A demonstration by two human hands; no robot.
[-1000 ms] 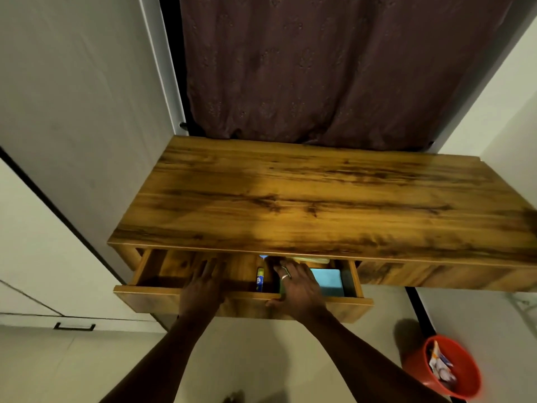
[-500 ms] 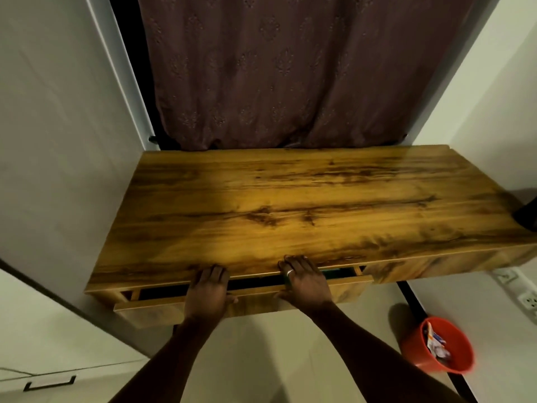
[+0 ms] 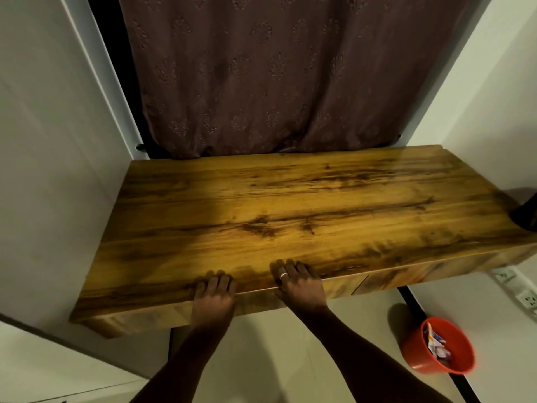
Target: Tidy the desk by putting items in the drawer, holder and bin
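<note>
Both arms reach forward, side by side and a little apart. The left hand (image 3: 213, 298) lies palm down, fingers (image 3: 216, 282) together and curled slightly over an edge. The right hand (image 3: 300, 285) lies the same way, fingers spread a bit wider, with a ring (image 3: 283, 275) on one finger.

A second ago the drawer (image 3: 261, 298) stood pulled out from under the desk (image 3: 290, 216), its inside showing a blue item and a pen-like thing; now its front sits flush with the desk's front edge and nothing inside shows. The left hand (image 3: 213, 301) and right hand (image 3: 300, 286), earlier reaching over the drawer's front panel, now lie flat against that panel with fingertips curled up onto the desk's top edge, pressed side by side
</note>
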